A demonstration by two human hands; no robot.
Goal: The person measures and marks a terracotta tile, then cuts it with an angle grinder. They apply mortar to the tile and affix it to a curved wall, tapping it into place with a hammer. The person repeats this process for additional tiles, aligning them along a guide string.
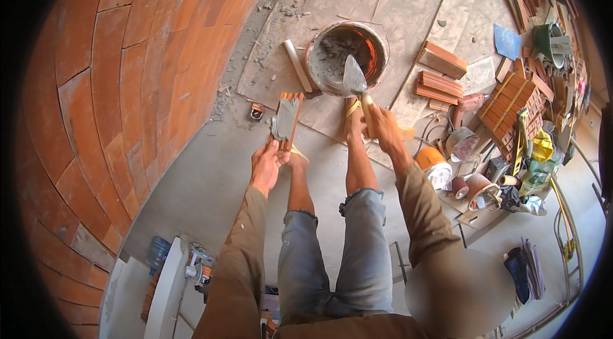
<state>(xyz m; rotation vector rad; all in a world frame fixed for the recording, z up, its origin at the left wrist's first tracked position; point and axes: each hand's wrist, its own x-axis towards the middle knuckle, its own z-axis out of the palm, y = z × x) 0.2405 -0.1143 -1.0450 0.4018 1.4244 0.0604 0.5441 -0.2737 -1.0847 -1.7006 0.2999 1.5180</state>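
Mortar-topped brick piece (294,123) in the left hand (265,164), mostly beyond it

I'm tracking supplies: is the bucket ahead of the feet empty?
Not empty: grey mortar shows inside the bucket; how deep it is, I cannot tell.

Looked like dull, baked clay on the brick (295,123), with damp, lumpy mortar (285,117) on its face. Was smooth grey metal on the trowel (354,76) blade. Seemed rough and crusty around the bucket (374,53). Showed matt clay across the wall (107,83), faded, frayed cloth on the jeans (368,253), brown cloth on 2 sleeves (244,237) and see-through plastic on the jug (158,251).
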